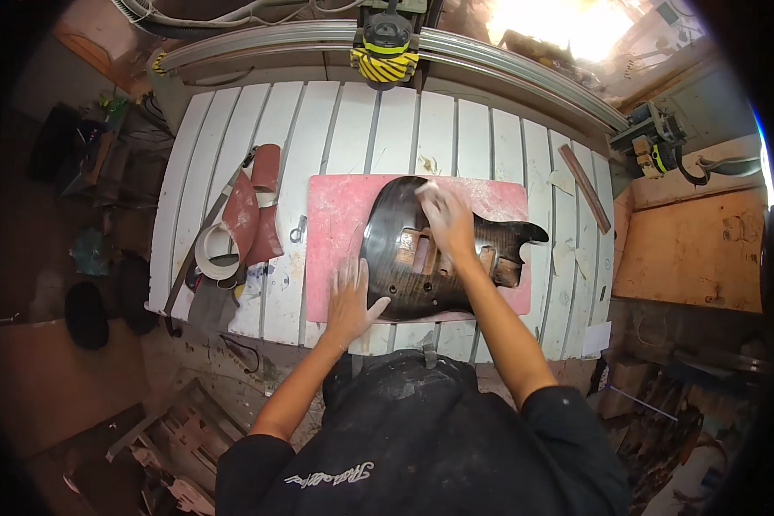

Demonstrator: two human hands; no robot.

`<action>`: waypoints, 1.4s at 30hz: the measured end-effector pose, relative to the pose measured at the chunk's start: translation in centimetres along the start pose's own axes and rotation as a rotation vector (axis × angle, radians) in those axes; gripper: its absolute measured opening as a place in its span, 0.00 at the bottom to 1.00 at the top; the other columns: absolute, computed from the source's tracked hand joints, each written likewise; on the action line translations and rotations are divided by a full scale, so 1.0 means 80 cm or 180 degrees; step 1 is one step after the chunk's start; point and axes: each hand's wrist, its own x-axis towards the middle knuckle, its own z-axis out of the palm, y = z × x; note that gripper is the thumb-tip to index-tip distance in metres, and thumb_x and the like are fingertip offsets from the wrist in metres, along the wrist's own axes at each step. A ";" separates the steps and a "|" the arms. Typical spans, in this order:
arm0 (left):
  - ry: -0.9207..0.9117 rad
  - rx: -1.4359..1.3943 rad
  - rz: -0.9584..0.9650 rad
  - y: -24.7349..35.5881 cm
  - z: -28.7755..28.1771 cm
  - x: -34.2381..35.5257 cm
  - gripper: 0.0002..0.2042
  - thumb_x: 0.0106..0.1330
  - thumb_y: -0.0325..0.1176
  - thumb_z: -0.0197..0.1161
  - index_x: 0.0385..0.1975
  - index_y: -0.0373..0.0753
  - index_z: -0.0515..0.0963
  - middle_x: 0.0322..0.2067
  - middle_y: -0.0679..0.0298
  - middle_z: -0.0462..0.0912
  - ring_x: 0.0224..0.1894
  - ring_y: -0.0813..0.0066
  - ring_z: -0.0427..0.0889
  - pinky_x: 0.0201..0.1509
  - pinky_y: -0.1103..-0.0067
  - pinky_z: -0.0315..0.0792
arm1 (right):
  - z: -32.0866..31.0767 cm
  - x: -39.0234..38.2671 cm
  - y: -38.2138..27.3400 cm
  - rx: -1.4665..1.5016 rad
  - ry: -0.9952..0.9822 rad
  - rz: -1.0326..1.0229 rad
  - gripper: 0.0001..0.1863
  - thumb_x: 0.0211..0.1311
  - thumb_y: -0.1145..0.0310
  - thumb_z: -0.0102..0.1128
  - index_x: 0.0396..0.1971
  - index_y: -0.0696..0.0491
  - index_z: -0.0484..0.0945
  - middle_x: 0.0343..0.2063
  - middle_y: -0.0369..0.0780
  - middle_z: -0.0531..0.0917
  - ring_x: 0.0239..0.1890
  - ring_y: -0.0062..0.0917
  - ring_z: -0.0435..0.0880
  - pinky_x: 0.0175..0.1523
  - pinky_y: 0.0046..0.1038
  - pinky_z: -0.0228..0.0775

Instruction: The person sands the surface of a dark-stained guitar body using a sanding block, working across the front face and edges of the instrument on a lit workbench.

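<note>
A dark electric guitar body with a glossy, streaked top lies on a pink mat. Cut-outs of bare wood show in its middle and at the neck end on the right. My left hand rests flat against the body's left edge, fingers stretched and dusted white. On the upper part of the body, my right hand presses down with bent fingers. A small pale piece sits under its fingertips, mostly covered; what it is made of cannot be told.
Left of the mat on the white slatted table are a reddish-brown sandpaper roll, loose sandpaper sheets, a pale tape roll and a long metal straightedge. A brown strip lies right. A machine head hangs at the far edge.
</note>
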 end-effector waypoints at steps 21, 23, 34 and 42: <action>0.0408 -0.0835 0.0348 0.003 0.019 0.148 0.34 0.78 0.42 0.53 0.76 0.24 0.56 0.77 0.34 0.54 0.79 0.39 0.54 0.83 0.63 0.50 | -0.132 -0.282 0.062 0.3837 0.1976 0.3166 0.20 0.77 0.53 0.55 0.58 0.48 0.74 0.39 0.36 0.83 0.39 0.25 0.86 0.33 0.32 0.78; 0.0533 -0.0759 0.0172 0.004 0.025 0.116 0.34 0.78 0.39 0.52 0.75 0.21 0.54 0.76 0.32 0.54 0.79 0.38 0.55 0.83 0.63 0.50 | -0.134 -0.270 0.076 0.3632 0.2032 0.2976 0.19 0.77 0.52 0.55 0.56 0.49 0.76 0.37 0.37 0.84 0.35 0.25 0.86 0.30 0.30 0.78; 0.0186 0.0097 -0.0302 0.153 0.044 -0.081 0.43 0.69 0.51 0.65 0.76 0.28 0.58 0.79 0.40 0.53 0.82 0.42 0.48 0.80 0.43 0.44 | -0.199 -0.117 0.216 0.3780 0.1199 0.2682 0.21 0.75 0.44 0.52 0.55 0.42 0.80 0.38 0.32 0.87 0.43 0.26 0.86 0.46 0.53 0.77; 0.0494 0.0083 0.0203 0.104 0.028 -0.011 0.33 0.70 0.54 0.64 0.71 0.42 0.73 0.76 0.48 0.64 0.78 0.42 0.60 0.79 0.50 0.53 | -0.146 -0.168 0.150 0.0383 0.0302 0.0209 0.15 0.65 0.68 0.69 0.50 0.55 0.83 0.52 0.45 0.86 0.52 0.41 0.84 0.60 0.40 0.75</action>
